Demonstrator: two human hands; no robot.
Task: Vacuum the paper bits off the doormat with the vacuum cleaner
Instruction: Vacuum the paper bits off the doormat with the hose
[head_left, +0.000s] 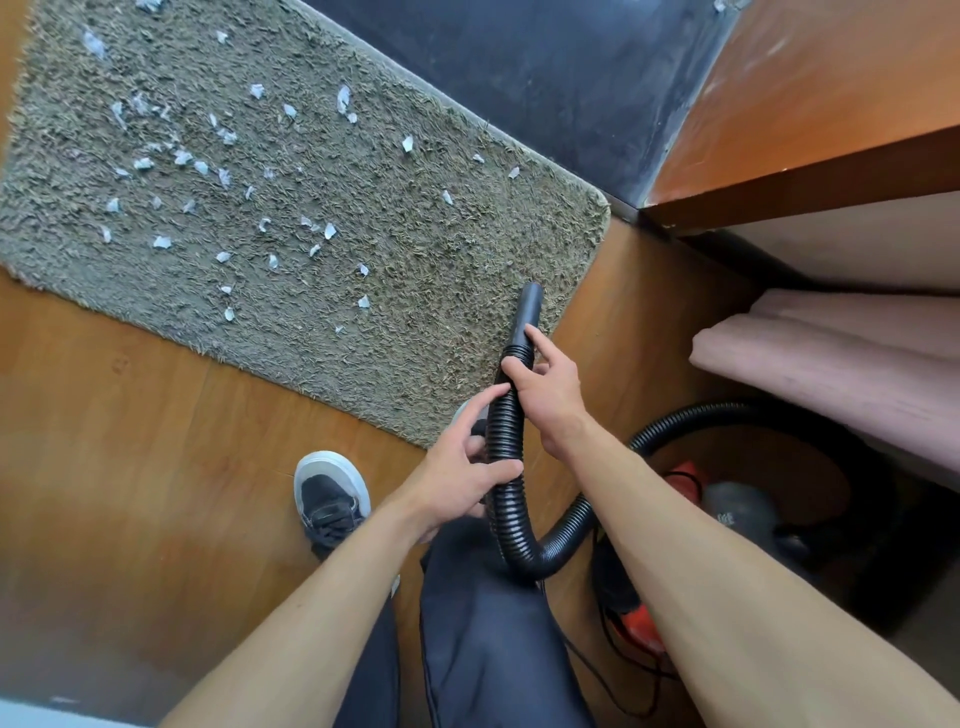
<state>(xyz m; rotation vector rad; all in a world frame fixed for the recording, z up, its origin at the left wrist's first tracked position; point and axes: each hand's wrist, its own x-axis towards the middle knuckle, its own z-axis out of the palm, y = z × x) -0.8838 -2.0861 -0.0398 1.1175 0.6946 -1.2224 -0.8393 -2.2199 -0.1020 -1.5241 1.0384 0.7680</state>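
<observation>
Wooden floor (130, 415) fills the lower half of the view, and a shaggy grey-green doormat (415, 234) lies on it at a slant, its far edge against a dark strip of flooring (519, 78). Paper bits (162, 241) (pale, torn and small) are scattered over the mat, thickest toward its left and middle, while the near right part holds few. Both hands are on the black ribbed hose (506, 431). The right hand (545, 395) grips it just below the smooth nozzle (527, 312), with the index finger laid along the nozzle's collar. The left hand (457, 478) holds the hose lower down, thumb across its front and fingers reaching behind it. The nozzle points away from the person over the near right part of the mat; whether its tip touches the pile cannot be told. From the hands the hose bends down, then loops right and back to the vacuum cleaner (737, 506), a grey and red body on the floor, partly hidden by the right forearm. A dark shoe (330, 493) with a white sole stands on the floor just short of the mat. Pink bedding (857, 364) lies at the right, under a wooden board (805, 104).
</observation>
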